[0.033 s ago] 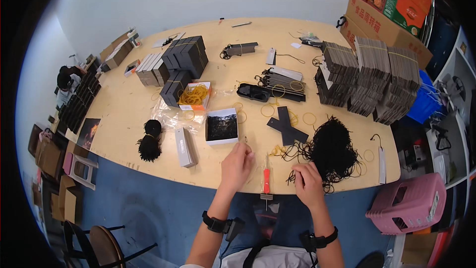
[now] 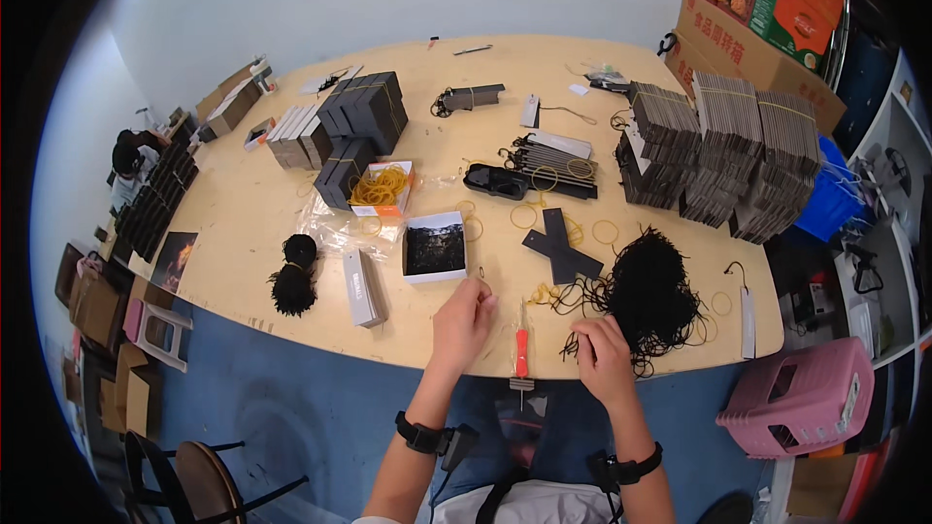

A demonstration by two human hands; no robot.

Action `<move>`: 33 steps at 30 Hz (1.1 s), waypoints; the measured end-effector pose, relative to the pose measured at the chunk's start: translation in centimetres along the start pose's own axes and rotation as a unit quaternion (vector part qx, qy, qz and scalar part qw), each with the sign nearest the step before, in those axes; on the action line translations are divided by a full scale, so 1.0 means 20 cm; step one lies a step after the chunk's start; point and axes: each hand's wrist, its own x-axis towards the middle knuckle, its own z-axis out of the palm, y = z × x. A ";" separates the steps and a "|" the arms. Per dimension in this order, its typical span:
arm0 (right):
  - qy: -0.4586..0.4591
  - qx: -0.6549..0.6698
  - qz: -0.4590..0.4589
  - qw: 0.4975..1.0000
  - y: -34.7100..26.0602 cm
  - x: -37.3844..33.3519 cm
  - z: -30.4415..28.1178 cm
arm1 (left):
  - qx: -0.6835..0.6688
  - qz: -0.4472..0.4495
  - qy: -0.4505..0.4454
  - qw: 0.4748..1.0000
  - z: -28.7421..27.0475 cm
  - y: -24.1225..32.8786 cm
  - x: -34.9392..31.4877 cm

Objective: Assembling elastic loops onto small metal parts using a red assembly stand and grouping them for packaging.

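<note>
My left hand [image 2: 464,322] is closed, fingertips pinched together just below the small white box [image 2: 437,277] of tiny dark pieces. Whatever is in the pinch is too small to tell. At the table's front edge my right hand [image 2: 604,354] is also closed, thumb against fingers, beside a loose heap of black cords [image 2: 652,291]. Some strands run close to its fingertips; I cannot make out whether one is held. Between the hands lies a red-handled tool [image 2: 522,354] with a thin shaft. Two dark grey tags [image 2: 556,247] lie crossed beyond the right hand.
A tied black cord bundle [image 2: 293,277] and a stack of grey-white tags [image 2: 362,291] lie left. Behind are a box of yellow rubber bands [image 2: 404,196], dark blocks [image 2: 374,107] and a black holder [image 2: 496,180]. Tall banded card stacks [image 2: 723,136] stand right, near a pink stool [image 2: 806,398].
</note>
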 end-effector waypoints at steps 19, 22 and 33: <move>-0.040 -0.104 0.008 0.994 -0.06 0.20 -0.04 | -0.089 -0.001 0.022 0.996 0.01 -0.06 0.01; -0.073 -0.120 -0.041 0.989 -0.02 0.30 0.00 | -0.097 0.027 0.032 0.994 0.02 -0.07 0.02; -0.102 -0.091 -0.056 0.989 0.04 0.31 0.03 | -0.101 0.012 0.036 0.994 0.02 -0.07 0.01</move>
